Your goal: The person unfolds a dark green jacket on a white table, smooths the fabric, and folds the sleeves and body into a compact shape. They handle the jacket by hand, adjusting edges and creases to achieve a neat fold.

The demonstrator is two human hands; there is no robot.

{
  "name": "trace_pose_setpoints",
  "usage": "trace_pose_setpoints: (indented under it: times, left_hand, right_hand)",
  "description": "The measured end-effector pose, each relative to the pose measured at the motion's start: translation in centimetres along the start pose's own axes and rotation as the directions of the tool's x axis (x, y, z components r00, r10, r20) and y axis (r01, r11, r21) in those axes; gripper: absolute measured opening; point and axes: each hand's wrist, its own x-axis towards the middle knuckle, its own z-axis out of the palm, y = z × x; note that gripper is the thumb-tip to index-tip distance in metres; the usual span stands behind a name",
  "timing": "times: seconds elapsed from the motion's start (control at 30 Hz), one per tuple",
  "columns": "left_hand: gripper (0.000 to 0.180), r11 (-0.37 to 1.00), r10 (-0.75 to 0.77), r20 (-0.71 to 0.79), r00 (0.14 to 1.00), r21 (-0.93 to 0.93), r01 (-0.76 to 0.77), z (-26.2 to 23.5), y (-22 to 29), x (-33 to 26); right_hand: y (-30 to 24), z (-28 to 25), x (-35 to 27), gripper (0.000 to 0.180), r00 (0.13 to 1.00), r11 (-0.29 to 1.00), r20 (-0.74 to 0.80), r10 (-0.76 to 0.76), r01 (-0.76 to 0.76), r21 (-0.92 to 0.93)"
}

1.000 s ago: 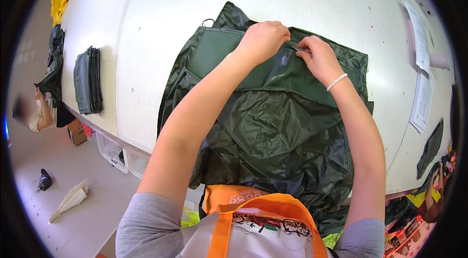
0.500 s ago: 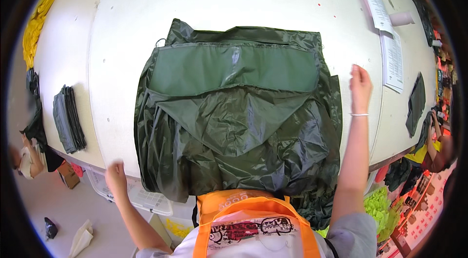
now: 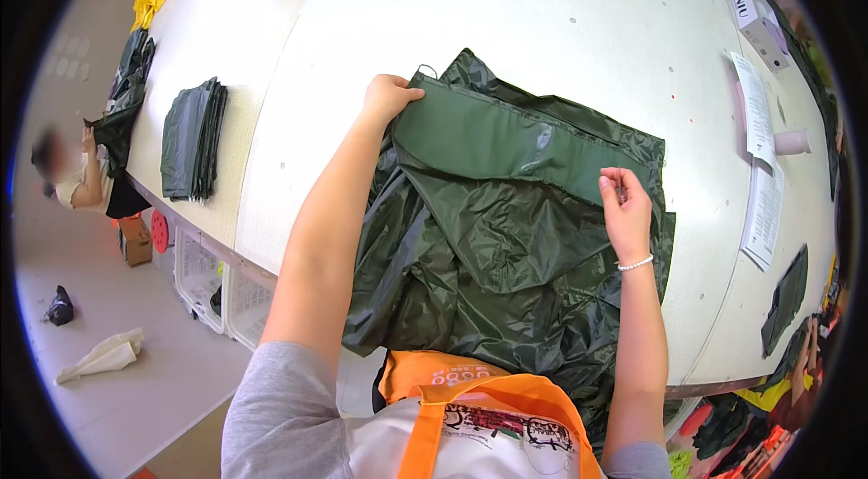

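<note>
A dark green, shiny camouflage garment [image 3: 506,244] lies on the white table in front of me, its lower part crumpled and hanging toward my body. Across its upper part runs a smooth, plain green band [image 3: 488,131] with a small glossy mark. At the band's far left corner my left hand [image 3: 391,97] is closed on the garment's edge, thumb on top and fingers partly hidden. Over the band's right end is my right hand [image 3: 626,208], a beaded bracelet on its wrist. Its fingers are loosely curled and apart, with nothing visible between them.
A stack of folded dark green pieces [image 3: 193,140] lies on the table [image 3: 298,117] to the left. Printed sheets [image 3: 762,208], a roll [image 3: 793,142] and a white box [image 3: 758,18] lie at the right. Another person [image 3: 86,171] handles dark fabric at the far left.
My left hand has swung up from the table's near edge to the garment's far left corner and taken hold. My right hand has come inward over the band. The view has turned.
</note>
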Motion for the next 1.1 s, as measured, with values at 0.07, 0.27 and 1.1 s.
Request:
trace_pose_setpoints:
  times: [0.07,0.27,1.1]
  left_hand:
    - [0.031,0.997,0.068,-0.075,0.995,0.046,-0.064,0.1,1.2,-1.7]
    - [0.018,0.851,0.439,-0.283,0.853,-0.174,-0.495,0.3,7.0,-9.9]
    - [0.012,0.828,0.394,-0.215,0.894,-0.341,-0.446,2.2,10.2,-14.4]
  right_hand:
    - [-0.8,1.1,0.1,0.013,1.0,1.0,0.019,-0.024,0.024,-0.008]
    - [-7.7,6.6,3.1,0.02,0.936,0.928,0.045,-0.349,0.339,0.154]
    - [-9.9,7.7,1.7,0.01,0.959,0.936,0.009,-0.283,0.274,0.22]
